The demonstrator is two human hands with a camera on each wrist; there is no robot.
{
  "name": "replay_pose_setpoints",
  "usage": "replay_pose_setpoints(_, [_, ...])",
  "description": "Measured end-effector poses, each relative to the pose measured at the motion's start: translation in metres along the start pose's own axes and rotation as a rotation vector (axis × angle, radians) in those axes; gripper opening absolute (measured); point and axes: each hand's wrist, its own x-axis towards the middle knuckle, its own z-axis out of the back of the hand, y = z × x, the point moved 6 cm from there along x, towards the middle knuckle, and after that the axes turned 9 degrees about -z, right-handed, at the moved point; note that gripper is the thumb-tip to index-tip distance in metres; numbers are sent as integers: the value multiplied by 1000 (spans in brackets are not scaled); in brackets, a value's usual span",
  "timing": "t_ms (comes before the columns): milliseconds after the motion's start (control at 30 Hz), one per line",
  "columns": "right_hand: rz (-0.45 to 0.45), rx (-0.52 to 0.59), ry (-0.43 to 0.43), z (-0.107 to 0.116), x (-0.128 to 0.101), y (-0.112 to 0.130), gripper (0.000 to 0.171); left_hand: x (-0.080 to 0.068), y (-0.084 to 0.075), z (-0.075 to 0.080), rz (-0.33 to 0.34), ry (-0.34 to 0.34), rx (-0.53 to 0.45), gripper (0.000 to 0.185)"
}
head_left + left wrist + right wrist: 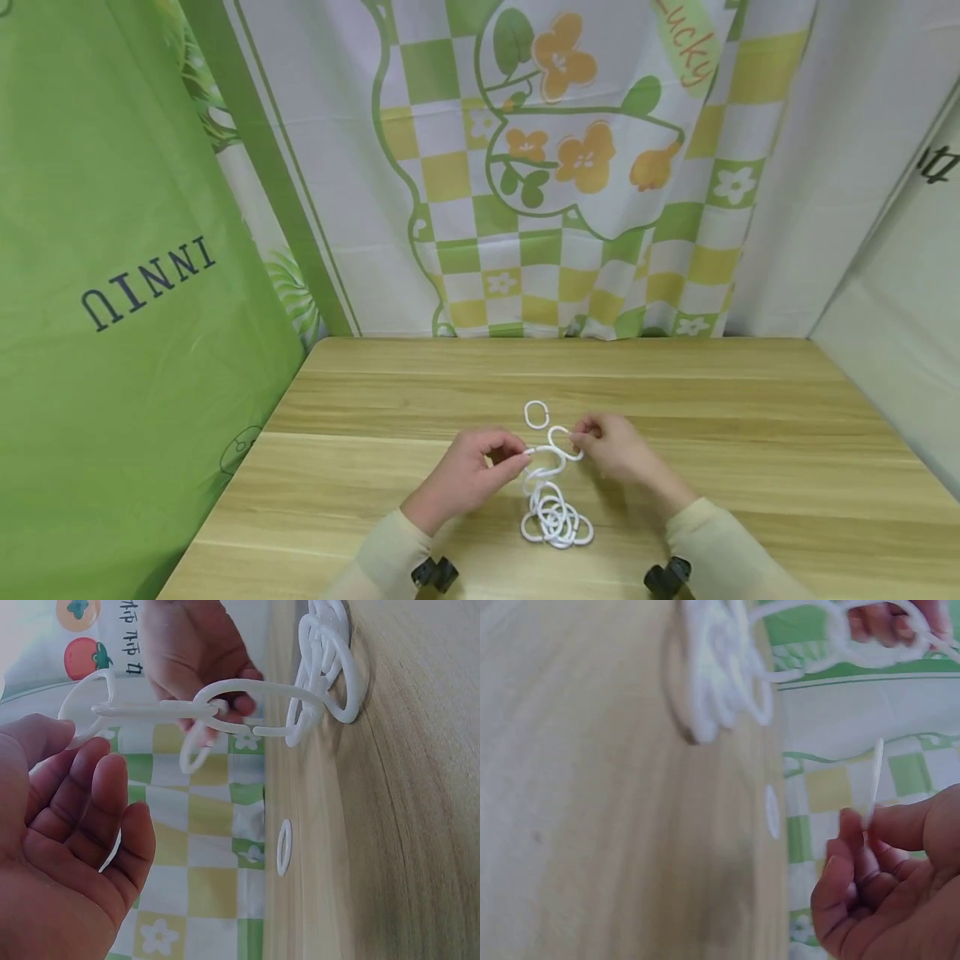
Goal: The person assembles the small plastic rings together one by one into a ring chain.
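Observation:
A chain of white plastic rings [557,521] lies heaped on the wooden table [750,417], and its upper end is lifted between both hands. My left hand [522,454] pinches the end link [86,712] of the chain between thumb and fingers. My right hand [579,435] pinches another white ring [874,784], seen edge-on in the right wrist view, close to that end link. One loose ring [536,414] lies flat on the table just beyond the hands. The heap [330,667] rests on the wood in front of me.
Green and checked flowered cloths [555,167] hang behind the table, and a green sheet [112,292] hangs along its left side. A pale sheet [900,292] stands at the right. Bare wood surrounds the rings.

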Motion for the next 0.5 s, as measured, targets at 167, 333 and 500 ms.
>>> replay_pose_setpoints(167, [10,96,-3,18,-8,10,11,-1,2,-1,29,12,12,15])
replay_pose_setpoints(333, [75,147,8,26,-13,20,14,-2,8,-2,46,20,24,16])
replay_pose_setpoints(500, [152,196,63,27,-22,28,15,-1,10,-4,52,37,27,19])
